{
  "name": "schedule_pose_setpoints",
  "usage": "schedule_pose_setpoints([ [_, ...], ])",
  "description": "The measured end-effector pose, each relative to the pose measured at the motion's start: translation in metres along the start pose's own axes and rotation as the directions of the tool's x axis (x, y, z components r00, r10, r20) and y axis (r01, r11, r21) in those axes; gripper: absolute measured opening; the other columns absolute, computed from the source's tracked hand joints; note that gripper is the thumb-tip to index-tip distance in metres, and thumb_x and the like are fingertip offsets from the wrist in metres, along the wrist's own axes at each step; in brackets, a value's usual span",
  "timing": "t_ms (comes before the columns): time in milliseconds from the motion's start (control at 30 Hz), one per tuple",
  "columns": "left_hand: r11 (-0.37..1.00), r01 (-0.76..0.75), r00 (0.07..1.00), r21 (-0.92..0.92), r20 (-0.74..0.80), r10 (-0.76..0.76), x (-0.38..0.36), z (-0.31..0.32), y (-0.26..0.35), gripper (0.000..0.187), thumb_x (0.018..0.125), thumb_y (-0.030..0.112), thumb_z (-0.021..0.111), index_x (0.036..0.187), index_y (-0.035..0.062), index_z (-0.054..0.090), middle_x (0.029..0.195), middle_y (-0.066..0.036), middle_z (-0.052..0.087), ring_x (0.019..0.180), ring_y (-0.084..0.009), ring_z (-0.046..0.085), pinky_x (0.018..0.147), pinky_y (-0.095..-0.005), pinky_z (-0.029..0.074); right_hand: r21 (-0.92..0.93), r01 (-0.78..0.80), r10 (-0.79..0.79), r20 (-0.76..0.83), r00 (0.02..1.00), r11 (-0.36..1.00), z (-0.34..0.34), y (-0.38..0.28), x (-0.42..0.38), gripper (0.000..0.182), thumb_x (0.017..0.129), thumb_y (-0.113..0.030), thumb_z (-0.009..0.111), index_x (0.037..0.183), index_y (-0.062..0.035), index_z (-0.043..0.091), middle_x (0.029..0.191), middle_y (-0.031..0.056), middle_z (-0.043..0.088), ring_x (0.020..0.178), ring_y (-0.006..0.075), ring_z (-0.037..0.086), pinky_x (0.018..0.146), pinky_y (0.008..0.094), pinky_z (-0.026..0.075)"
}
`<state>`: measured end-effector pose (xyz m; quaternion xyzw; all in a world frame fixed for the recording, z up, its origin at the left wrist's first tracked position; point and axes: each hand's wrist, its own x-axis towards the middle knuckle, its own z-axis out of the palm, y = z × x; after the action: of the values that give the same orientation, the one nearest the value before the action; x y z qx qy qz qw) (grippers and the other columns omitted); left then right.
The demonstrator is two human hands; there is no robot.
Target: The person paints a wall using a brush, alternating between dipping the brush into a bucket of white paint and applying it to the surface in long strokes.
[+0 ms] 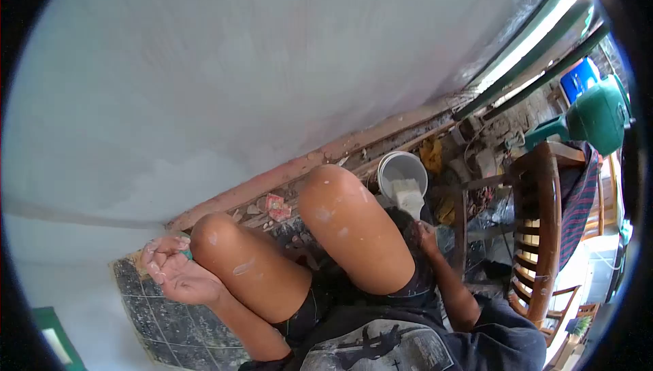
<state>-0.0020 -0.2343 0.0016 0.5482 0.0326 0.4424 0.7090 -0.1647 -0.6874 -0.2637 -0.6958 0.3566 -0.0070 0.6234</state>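
My left hand (pixel 182 277) is turned palm up beside my left knee, its curled fingers smeared with white paste. A small green thing (pixel 187 254) shows at the fingers, partly hidden by the hand and knee. Beyond my right knee, my right hand (pixel 426 238) is closed near a white bucket (pixel 383 174). What it grips is mostly hidden. Between this hand and the bucket is a pale, flat, block-like piece (pixel 408 196), reaching over the bucket's rim. Whether the hand holds that piece cannot be made out. White smears mark both knees.
A grey-white plastered wall (pixel 272 65) rises close in front. Rubble and a red packet (pixel 276 206) lie along its foot. Dark spattered tiles (pixel 183 323) are at lower left. A wooden chair (pixel 544 235) with a striped cloth (pixel 578 208) stands right, near a green container (pixel 598 118).
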Motion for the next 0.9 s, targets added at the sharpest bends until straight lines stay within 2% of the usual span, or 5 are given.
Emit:
schedule_pose_setpoints([
  [167, 0.999, 0.018, 1.0, 0.03, 0.011, -0.019, 0.007, 0.014, -0.01, 0.045, 0.087, 0.04, 0.036, 0.102, 0.0004, 0.051, 0.073, -0.009, 0.049, 0.071, -0.019, 0.046, 0.072, -0.0348, 0.04, -0.427, 0.21, -0.268, -0.08, 0.96, 0.879, 0.001, 0.001, -0.004, 0.035, 0.097, -0.033, 0.047, 0.08, -0.003, 0.055, 0.057, -0.0026, 0.042, 0.051, 0.0071, 0.04, 0.046, 0.0283, 0.033],
  [267, 0.995, 0.051, 0.998, 0.086, 0.038, -0.054, 0.008, 0.017, -0.007, 0.047, 0.087, 0.042, 0.037, 0.101, 0.0003, 0.051, 0.073, -0.009, 0.049, 0.071, -0.0195, 0.046, 0.073, -0.0348, 0.04, -0.355, 0.101, -0.148, -0.109, 0.983, 0.929, 0.009, -0.008, -0.004, 0.041, 0.094, -0.034, 0.051, 0.082, 0.0049, 0.055, 0.059, 0.0142, 0.046, 0.058, 0.0184, 0.047, 0.057, 0.0379, 0.041],
  [467, 0.98, 0.15, 0.938, 0.133, 0.293, -0.184, 0.031, 0.021, 0.015, 0.044, 0.088, 0.04, 0.04, 0.101, -0.0001, 0.052, 0.078, -0.01, 0.052, 0.076, -0.0208, 0.049, 0.075, -0.0339, 0.038, -0.46, 0.085, -0.166, -0.138, 0.976, 0.884, 0.014, -0.002, -0.002, 0.038, 0.095, -0.031, 0.048, 0.082, 0.0038, 0.057, 0.061, 0.008, 0.051, 0.058, 0.0134, 0.048, 0.056, 0.0337, 0.041],
  [667, 0.945, -0.027, 0.633, 0.327, 0.737, -0.237, 0.043, 0.08, 0.037, 0.046, 0.085, 0.042, 0.059, 0.098, -0.0018, 0.053, 0.079, -0.01, 0.054, 0.074, -0.019, 0.053, 0.069, -0.0306, 0.043, -0.308, 0.094, -0.16, -0.198, 0.967, 0.947, 0.02, 0.022, 0.01, 0.037, 0.095, -0.032, 0.05, 0.094, 0.0021, 0.062, 0.066, 0.0074, 0.057, 0.059, 0.0162, 0.052, 0.057, 0.0341, 0.042],
  [900, 0.914, 0.208, 0.699, 0.347, 0.601, -0.387, 0.039, 0.089, -0.013, 0.028, 0.089, 0.023, 0.055, 0.095, -0.004, 0.054, 0.072, -0.009, 0.053, 0.069, -0.0167, 0.051, 0.065, -0.0313, 0.044, 0.072, 0.146, -0.159, 0.245, 0.956, 0.987, 0.114, -0.058, 0.045, 0.024, 0.095, -0.026, 0.052, 0.093, -0.0034, 0.057, 0.063, -0.0028, 0.048, 0.053, 0.0066, 0.045, 0.048, 0.0236, 0.036],
])
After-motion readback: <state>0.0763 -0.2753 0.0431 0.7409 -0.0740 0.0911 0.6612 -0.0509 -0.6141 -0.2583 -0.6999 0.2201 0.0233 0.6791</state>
